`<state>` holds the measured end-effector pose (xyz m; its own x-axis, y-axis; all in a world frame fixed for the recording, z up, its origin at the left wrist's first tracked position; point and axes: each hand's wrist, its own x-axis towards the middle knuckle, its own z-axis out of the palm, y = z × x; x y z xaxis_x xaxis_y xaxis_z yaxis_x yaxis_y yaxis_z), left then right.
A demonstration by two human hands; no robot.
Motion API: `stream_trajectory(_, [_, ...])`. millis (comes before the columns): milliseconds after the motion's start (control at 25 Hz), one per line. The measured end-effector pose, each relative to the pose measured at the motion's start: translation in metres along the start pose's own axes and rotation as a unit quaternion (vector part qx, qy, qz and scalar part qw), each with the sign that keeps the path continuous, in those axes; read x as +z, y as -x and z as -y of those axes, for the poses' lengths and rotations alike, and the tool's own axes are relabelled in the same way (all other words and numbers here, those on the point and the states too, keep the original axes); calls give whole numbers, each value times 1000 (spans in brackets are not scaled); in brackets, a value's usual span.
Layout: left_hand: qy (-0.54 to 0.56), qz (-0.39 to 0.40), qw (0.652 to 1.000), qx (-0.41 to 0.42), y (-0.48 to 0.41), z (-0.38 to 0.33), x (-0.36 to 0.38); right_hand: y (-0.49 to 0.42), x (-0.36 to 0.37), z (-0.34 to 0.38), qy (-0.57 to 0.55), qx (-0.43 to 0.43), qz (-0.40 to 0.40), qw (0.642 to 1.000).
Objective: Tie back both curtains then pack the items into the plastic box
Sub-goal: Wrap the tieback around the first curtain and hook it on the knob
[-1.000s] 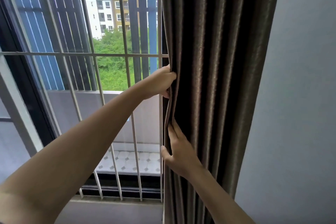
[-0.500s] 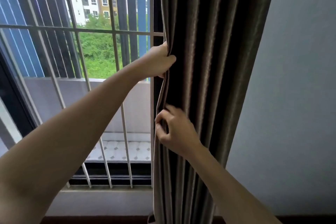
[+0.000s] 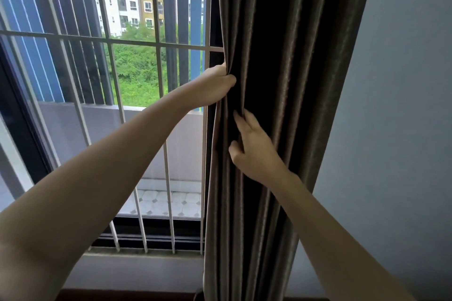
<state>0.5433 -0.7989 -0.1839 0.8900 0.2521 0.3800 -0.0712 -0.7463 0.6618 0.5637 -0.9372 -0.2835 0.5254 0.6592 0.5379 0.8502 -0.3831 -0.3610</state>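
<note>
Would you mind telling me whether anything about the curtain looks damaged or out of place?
Nothing stands out. The curtain hangs in even folds with no visible tear; the left hand grips its edge and the right hand pinches a fold lower down.

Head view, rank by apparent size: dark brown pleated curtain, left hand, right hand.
1. dark brown pleated curtain, by far the largest.
2. right hand and left hand, both gripping its folds: not ranked. The right hand looks bigger, but it seems nearer the camera, so the order is unsure.
</note>
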Motion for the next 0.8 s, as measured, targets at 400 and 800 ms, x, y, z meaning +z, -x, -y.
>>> stream_trajectory(400, [65,37,997,-20,4,-3,3,39,33,-19,3,-20,83,996])
stream_trajectory(800, [41,41,998,1,9,-18,14,42,31,-12,-4,-15,108,994])
